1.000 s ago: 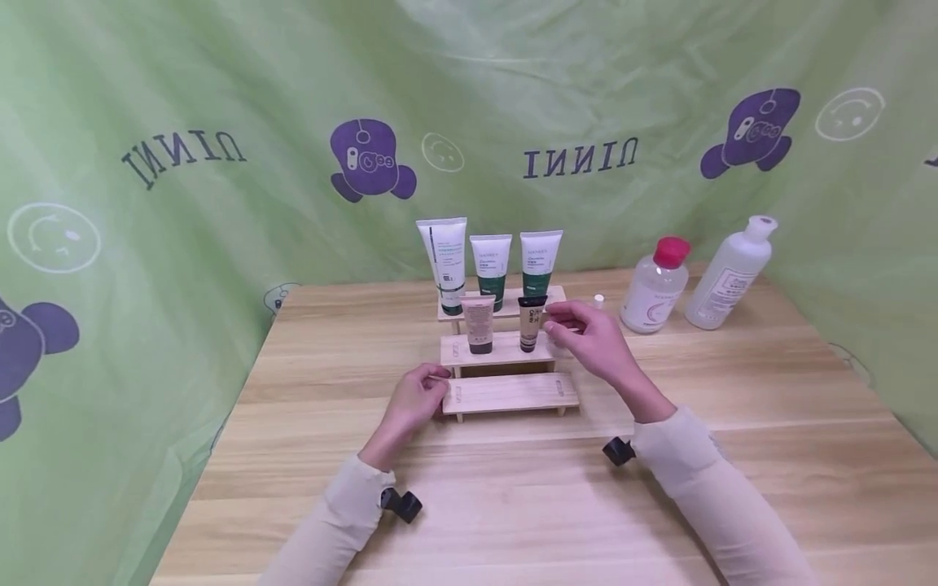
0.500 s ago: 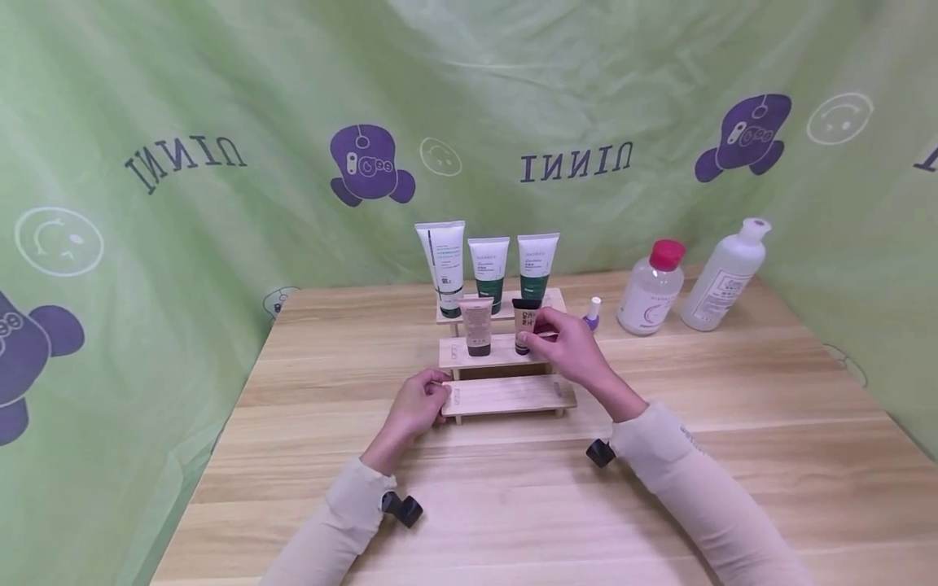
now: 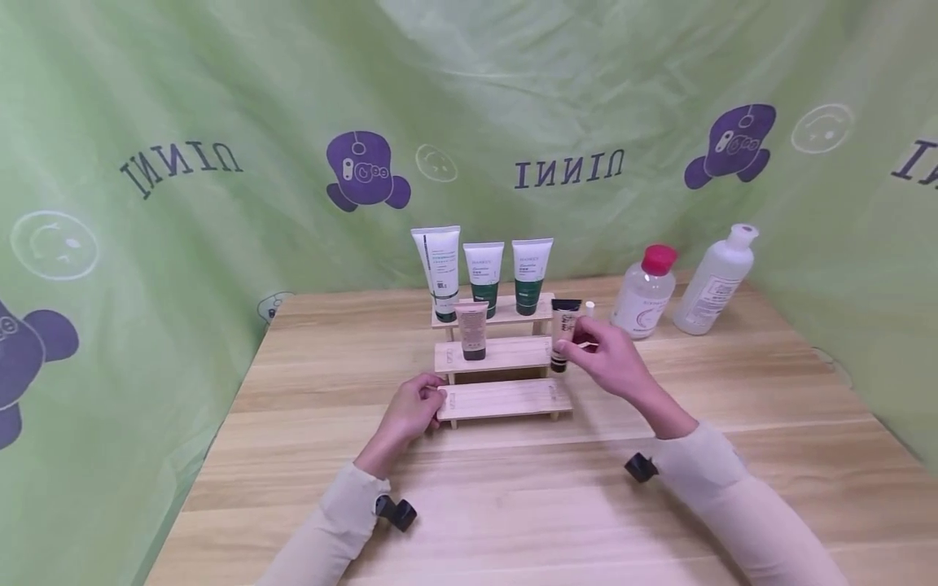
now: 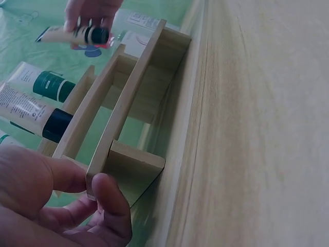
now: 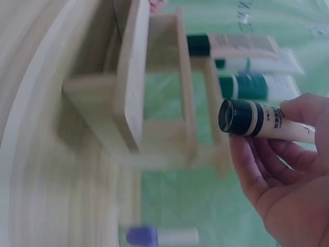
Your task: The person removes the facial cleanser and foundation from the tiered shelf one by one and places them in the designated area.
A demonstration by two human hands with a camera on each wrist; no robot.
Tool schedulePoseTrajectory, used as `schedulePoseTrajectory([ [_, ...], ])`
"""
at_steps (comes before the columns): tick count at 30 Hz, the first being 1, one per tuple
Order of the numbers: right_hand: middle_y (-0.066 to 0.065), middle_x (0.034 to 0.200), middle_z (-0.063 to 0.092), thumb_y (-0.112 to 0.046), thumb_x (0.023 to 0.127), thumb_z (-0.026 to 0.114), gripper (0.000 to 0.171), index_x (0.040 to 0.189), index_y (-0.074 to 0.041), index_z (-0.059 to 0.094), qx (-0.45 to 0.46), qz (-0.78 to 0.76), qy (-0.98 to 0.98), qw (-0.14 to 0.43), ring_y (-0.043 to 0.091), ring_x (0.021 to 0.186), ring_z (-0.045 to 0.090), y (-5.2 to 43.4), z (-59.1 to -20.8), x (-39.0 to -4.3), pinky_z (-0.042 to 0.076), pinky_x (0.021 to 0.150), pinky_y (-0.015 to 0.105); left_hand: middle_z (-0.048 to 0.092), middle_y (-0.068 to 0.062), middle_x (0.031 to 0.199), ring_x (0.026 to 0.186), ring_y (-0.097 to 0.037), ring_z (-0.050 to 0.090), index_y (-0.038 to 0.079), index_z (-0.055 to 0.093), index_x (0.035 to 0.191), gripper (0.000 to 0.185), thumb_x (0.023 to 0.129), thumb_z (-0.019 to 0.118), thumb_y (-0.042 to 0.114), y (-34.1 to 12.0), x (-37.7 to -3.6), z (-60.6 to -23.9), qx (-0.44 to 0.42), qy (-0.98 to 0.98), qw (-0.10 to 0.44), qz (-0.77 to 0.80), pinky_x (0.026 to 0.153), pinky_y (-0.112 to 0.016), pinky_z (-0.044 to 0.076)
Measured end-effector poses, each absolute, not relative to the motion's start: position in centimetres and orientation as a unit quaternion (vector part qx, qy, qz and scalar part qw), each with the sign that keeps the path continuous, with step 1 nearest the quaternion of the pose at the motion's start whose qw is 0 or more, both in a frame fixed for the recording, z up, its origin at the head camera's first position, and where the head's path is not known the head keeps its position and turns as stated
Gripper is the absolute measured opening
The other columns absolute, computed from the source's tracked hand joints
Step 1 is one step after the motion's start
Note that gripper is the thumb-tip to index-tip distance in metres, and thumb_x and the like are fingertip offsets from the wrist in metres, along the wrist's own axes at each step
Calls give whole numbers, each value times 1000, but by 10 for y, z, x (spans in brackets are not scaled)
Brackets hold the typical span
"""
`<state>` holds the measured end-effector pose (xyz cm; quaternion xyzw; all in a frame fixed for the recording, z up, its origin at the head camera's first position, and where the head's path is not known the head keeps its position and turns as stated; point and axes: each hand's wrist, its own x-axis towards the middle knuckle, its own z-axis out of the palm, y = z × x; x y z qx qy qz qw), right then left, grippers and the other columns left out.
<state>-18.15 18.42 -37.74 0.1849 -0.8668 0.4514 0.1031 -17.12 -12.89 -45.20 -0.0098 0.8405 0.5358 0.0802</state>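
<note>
Wooden stepped rack (image 3: 506, 398) pinched by left hand (image 3: 414, 407), four tubes aboard; right hand (image 3: 604, 358) gripping beige tube (image 3: 563, 334).

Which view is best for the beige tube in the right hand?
Right wrist: the beige tube fills the frame, black cap and finger hold sharp. Head shows it small, held off the stand's right end. Left wrist catches it only at the top edge.

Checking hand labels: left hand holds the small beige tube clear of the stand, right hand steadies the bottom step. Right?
Swapped. The right hand holds the small beige tube clear of the stand; the left hand steadies the bottom step at its left end. The head view shows both, and the right wrist view shows the tube in the fingers.
</note>
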Motion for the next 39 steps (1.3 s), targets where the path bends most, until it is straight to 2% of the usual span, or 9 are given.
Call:
schedulePoseTrajectory([
  [8, 13, 87, 64, -16, 92, 67, 16, 93, 0, 63, 118, 450, -883, 65, 18, 78, 59, 236, -368, -164, 53, 65, 26, 64, -9, 81, 49, -16, 55, -2, 61, 117, 26, 93, 56, 7, -134, -169, -450, -14, 831, 79, 550, 46, -26, 47],
  [14, 16, 94, 67, -17, 93, 66, 26, 104, 7, 63, 84, 482, -872, -22, 17, 81, 65, 250, -381, -162, 60, 70, 32, 63, -9, 80, 49, -16, 55, -2, 62, 117, 26, 93, 57, 7, -137, -169, -449, -21, 832, 77, 550, 46, -26, 47],
  [23, 14, 90, 64, -17, 92, 66, 25, 97, 6, 61, 56, 481, -870, -88, 23, 76, 68, 249, -401, -167, 60, 71, 36, 65, -9, 81, 50, -16, 55, 0, 62, 117, 26, 93, 57, 8, -135, -172, -452, -14, 833, 79, 547, 47, -27, 48],
  [27, 12, 86, 64, -18, 90, 68, 26, 98, 6, 62, 39, 466, -877, -108, 20, 72, 66, 244, -409, -171, 60, 69, 35, 65, -10, 83, 49, -16, 56, -1, 61, 117, 26, 93, 56, 8, -134, -172, -452, -14, 830, 83, 551, 46, -26, 47],
  [39, 6, 68, 62, -22, 86, 72, 23, 83, -2, 61, 21, 389, -913, -120, 17, 59, 60, 231, -429, -174, 50, 54, 30, 66, -12, 86, 50, -16, 57, -1, 60, 120, 27, 95, 54, 8, -130, -172, -452, -13, 823, 102, 559, 45, -25, 46],
])
